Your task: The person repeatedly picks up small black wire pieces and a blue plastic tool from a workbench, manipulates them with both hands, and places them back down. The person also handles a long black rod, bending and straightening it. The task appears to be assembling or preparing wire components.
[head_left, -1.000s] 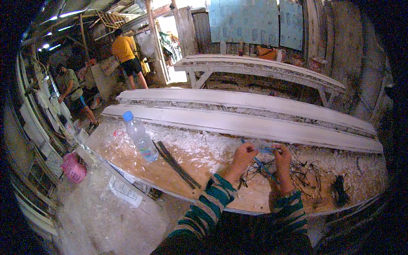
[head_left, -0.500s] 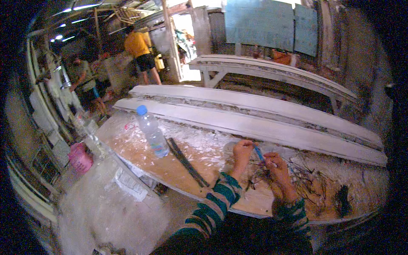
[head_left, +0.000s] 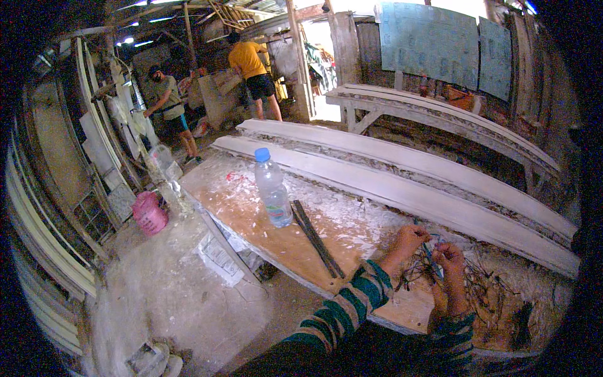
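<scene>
Two hands work close together over a messy wooden table (head_left: 245, 210). The left hand (head_left: 409, 240) has its thumb and fingers pinched shut on a thin blue strip (head_left: 428, 251). The right hand (head_left: 450, 257) is just beside it, curled up, with its fingertips pinched on the blue strip too. The strip is small and a bit blurry, so I cannot tell just how it bends. It is up between the two hands, near the front edge of the table. Both arms wear green and tan striped sleeves.

A messy pile of thin dark strings (head_left: 493, 290) lies under and beside the right hand. A dark bundle (head_left: 521, 323) sits to the right of the pile. Left of the hands, two long dark strips (head_left: 316, 239) lie side by side. Next to them a clear bottle (head_left: 274, 191) with a blue cap stands up. Behind the hands, two long white boards (head_left: 370, 182) run across the table with a gap between them.

A pink bag (head_left: 149, 213) is on the floor at the left. Farther back, one person (head_left: 164, 94) wears a dark mask, and another person (head_left: 247, 60) wears a yellow shirt
</scene>
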`<state>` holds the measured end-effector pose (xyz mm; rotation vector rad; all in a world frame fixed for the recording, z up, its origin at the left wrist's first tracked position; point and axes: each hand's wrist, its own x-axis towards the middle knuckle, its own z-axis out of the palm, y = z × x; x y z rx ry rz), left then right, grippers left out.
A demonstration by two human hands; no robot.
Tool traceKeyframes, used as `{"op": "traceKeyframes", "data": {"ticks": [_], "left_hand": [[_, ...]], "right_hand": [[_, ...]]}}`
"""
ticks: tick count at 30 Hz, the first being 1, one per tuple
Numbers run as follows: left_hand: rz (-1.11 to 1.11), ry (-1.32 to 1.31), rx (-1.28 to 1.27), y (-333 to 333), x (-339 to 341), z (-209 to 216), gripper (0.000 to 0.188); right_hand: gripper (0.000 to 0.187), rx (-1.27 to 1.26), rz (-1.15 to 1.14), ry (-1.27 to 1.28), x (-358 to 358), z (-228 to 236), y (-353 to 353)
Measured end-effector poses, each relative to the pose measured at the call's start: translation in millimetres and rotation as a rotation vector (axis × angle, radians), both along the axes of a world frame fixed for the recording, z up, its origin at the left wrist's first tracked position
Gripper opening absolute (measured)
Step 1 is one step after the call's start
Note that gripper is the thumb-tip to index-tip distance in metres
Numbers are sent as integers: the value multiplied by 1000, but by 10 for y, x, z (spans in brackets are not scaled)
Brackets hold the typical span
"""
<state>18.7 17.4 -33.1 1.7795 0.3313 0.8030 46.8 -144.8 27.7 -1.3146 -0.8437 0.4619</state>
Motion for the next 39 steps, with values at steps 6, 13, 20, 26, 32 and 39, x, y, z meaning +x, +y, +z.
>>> {"op": "traceKeyframes", "data": {"ticks": [6, 13, 20, 26, 32, 39], "left_hand": [[-152, 42, 34, -123, 123, -90, 20], [-662, 54, -97, -319, -84, 133, 19], [-897, 14, -142, -454, -167, 291, 18], [-916, -133, -361, -556, -194, 246, 15], [-574, -135, -163, -349, -37, 134, 18], [77, -156, -169, -91, 70, -34, 16]], "right_hand": [[18, 94, -265, -192, 388, -315, 60], [8, -7, -681, -373, 720, -545, -26], [29, 87, -497, -459, 757, -567, -34], [33, 239, -437, -380, 733, -614, 5], [22, 99, -541, -464, 780, -591, 24], [11, 50, -504, -591, 428, -280, -32]]}}
